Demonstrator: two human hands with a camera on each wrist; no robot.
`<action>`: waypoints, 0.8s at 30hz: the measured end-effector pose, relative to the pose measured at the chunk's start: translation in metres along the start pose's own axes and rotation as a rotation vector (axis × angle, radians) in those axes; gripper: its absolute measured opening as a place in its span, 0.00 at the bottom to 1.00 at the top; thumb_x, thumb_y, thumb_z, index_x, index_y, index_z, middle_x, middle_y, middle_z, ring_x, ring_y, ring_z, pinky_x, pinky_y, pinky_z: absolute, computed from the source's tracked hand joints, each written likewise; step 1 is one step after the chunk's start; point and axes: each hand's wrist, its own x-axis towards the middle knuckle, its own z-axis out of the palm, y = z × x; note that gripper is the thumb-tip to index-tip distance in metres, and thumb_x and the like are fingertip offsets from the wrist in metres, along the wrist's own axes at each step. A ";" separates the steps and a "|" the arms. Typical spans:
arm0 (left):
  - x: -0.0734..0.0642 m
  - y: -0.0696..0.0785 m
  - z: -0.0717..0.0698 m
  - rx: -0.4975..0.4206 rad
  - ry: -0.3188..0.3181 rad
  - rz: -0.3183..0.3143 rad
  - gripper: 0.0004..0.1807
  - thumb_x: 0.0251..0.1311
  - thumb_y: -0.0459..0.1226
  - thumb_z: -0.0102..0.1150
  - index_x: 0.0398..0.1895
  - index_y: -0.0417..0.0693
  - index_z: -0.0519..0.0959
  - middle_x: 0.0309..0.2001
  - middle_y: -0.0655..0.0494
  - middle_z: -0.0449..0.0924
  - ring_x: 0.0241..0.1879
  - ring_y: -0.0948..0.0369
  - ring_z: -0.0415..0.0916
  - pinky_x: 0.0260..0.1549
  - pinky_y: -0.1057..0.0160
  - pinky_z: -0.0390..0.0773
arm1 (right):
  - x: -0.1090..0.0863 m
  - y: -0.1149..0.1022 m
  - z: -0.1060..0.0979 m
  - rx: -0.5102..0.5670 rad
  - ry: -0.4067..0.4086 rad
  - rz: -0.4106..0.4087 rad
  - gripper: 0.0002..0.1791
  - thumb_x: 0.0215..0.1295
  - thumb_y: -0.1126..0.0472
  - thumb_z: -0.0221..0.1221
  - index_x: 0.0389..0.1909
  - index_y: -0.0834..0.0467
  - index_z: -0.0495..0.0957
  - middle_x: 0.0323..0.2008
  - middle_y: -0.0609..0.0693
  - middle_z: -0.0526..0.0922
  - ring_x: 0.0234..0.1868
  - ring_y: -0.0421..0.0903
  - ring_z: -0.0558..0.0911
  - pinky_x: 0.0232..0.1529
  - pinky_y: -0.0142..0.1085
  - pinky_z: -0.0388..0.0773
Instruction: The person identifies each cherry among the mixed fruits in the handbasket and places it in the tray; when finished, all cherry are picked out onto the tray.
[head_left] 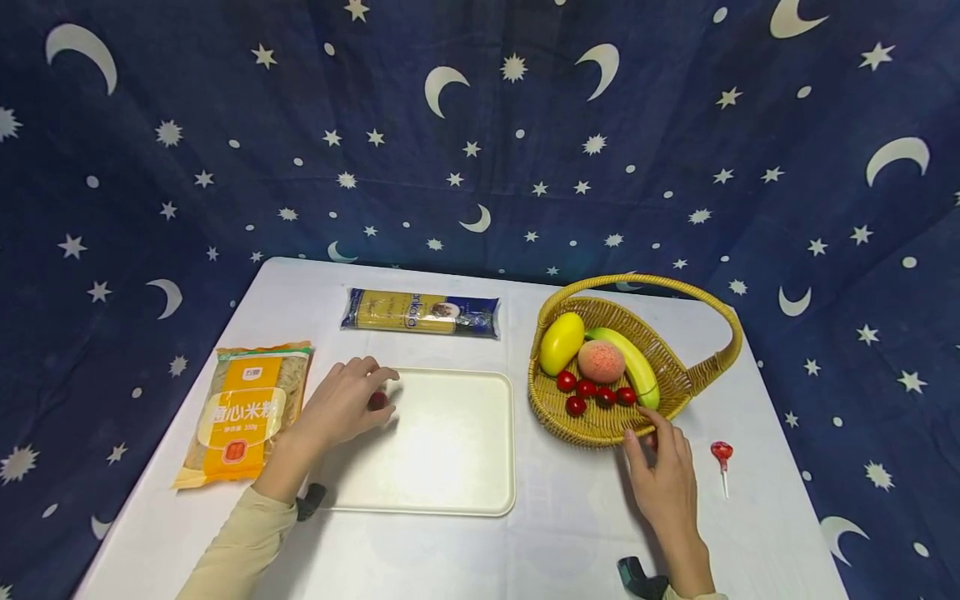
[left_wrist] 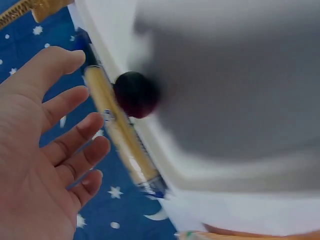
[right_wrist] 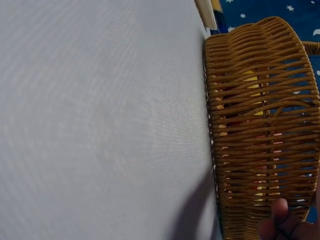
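Your left hand (head_left: 339, 407) is hovering empty, thumb and fingers loosely flanking a round red cherry (head_left: 378, 401), which is lying rightward of your palm on the tray (head_left: 457, 450); your right hand (head_left: 666, 479), farther off, is touching the wicker basket (head_left: 553, 423), grip unclear.

Glare whitens the tray (head_left: 431, 442) (in one patch), while the left wrist view seems blurred.
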 end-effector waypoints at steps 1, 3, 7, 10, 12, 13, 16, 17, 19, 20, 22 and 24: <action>0.002 0.002 -0.002 0.005 0.015 0.018 0.24 0.56 0.46 0.78 0.55 0.49 0.86 0.41 0.53 0.82 0.38 0.57 0.72 0.39 0.57 0.70 | 0.000 0.000 0.000 0.000 -0.003 0.003 0.25 0.75 0.54 0.62 0.69 0.54 0.75 0.40 0.55 0.76 0.44 0.48 0.71 0.41 0.40 0.63; 0.008 0.007 -0.008 0.012 0.035 0.056 0.23 0.57 0.45 0.77 0.55 0.49 0.86 0.39 0.54 0.82 0.37 0.57 0.72 0.38 0.57 0.71 | 0.000 0.001 0.000 0.002 -0.006 0.010 0.25 0.75 0.54 0.62 0.69 0.54 0.75 0.41 0.56 0.76 0.44 0.49 0.71 0.42 0.40 0.63; 0.023 0.022 -0.022 0.015 0.047 0.131 0.24 0.60 0.46 0.76 0.57 0.48 0.85 0.41 0.53 0.84 0.39 0.56 0.78 0.40 0.54 0.78 | 0.000 0.001 -0.001 0.007 -0.009 0.022 0.24 0.76 0.54 0.62 0.69 0.55 0.75 0.41 0.56 0.76 0.44 0.49 0.71 0.42 0.41 0.63; 0.035 0.034 -0.031 0.025 0.034 0.174 0.24 0.62 0.48 0.75 0.58 0.48 0.85 0.45 0.51 0.87 0.44 0.52 0.83 0.46 0.50 0.82 | 0.000 0.000 0.000 0.018 -0.008 0.023 0.24 0.75 0.54 0.62 0.69 0.55 0.75 0.41 0.55 0.75 0.44 0.49 0.71 0.43 0.41 0.62; 0.043 0.041 -0.035 0.037 0.029 0.197 0.23 0.62 0.48 0.74 0.58 0.49 0.85 0.46 0.52 0.87 0.47 0.51 0.85 0.49 0.49 0.83 | 0.000 0.000 0.001 0.022 -0.011 0.023 0.24 0.75 0.54 0.62 0.69 0.55 0.75 0.40 0.55 0.75 0.44 0.49 0.71 0.43 0.42 0.62; 0.047 0.045 -0.037 0.041 0.029 0.211 0.23 0.62 0.47 0.74 0.57 0.49 0.85 0.46 0.52 0.87 0.48 0.51 0.85 0.51 0.48 0.83 | 0.000 0.000 0.001 0.024 -0.012 0.023 0.24 0.75 0.55 0.62 0.69 0.55 0.75 0.40 0.56 0.75 0.44 0.49 0.71 0.44 0.42 0.62; 0.059 0.057 -0.042 0.050 0.045 0.267 0.21 0.62 0.46 0.75 0.56 0.50 0.85 0.45 0.53 0.87 0.46 0.52 0.86 0.53 0.48 0.85 | 0.001 0.000 0.002 0.030 -0.009 0.020 0.25 0.74 0.55 0.63 0.68 0.55 0.75 0.40 0.56 0.75 0.44 0.50 0.71 0.44 0.43 0.62; 0.063 0.061 -0.043 0.051 0.052 0.290 0.20 0.62 0.46 0.75 0.55 0.50 0.85 0.44 0.53 0.88 0.45 0.53 0.86 0.53 0.48 0.85 | 0.001 0.000 0.002 0.034 -0.008 0.023 0.24 0.74 0.55 0.63 0.68 0.56 0.75 0.40 0.56 0.75 0.44 0.50 0.71 0.44 0.44 0.62; 0.072 0.070 -0.045 0.061 0.063 0.336 0.19 0.62 0.45 0.75 0.54 0.50 0.85 0.42 0.54 0.87 0.41 0.54 0.85 0.49 0.50 0.85 | 0.001 0.000 0.001 0.040 -0.006 0.024 0.24 0.74 0.56 0.63 0.68 0.56 0.75 0.40 0.57 0.75 0.44 0.51 0.71 0.45 0.45 0.61; 0.076 0.074 -0.045 0.072 0.068 0.357 0.19 0.62 0.45 0.75 0.54 0.51 0.85 0.41 0.54 0.86 0.39 0.55 0.84 0.47 0.51 0.85 | 0.001 -0.001 0.001 0.041 -0.007 0.026 0.24 0.74 0.55 0.63 0.68 0.56 0.75 0.40 0.57 0.75 0.44 0.51 0.71 0.45 0.45 0.61; 0.084 0.082 -0.046 0.092 0.070 0.392 0.18 0.63 0.44 0.75 0.53 0.51 0.85 0.40 0.55 0.86 0.37 0.57 0.84 0.44 0.54 0.85 | 0.001 -0.001 0.001 0.043 -0.011 0.029 0.24 0.75 0.55 0.63 0.68 0.55 0.75 0.41 0.57 0.76 0.45 0.52 0.71 0.46 0.45 0.59; 0.092 0.090 -0.047 0.110 0.058 0.419 0.16 0.63 0.44 0.74 0.52 0.52 0.85 0.40 0.56 0.86 0.36 0.58 0.84 0.41 0.56 0.85 | 0.001 0.000 0.001 0.040 -0.014 0.031 0.24 0.75 0.54 0.63 0.68 0.55 0.75 0.41 0.58 0.76 0.45 0.52 0.71 0.46 0.45 0.59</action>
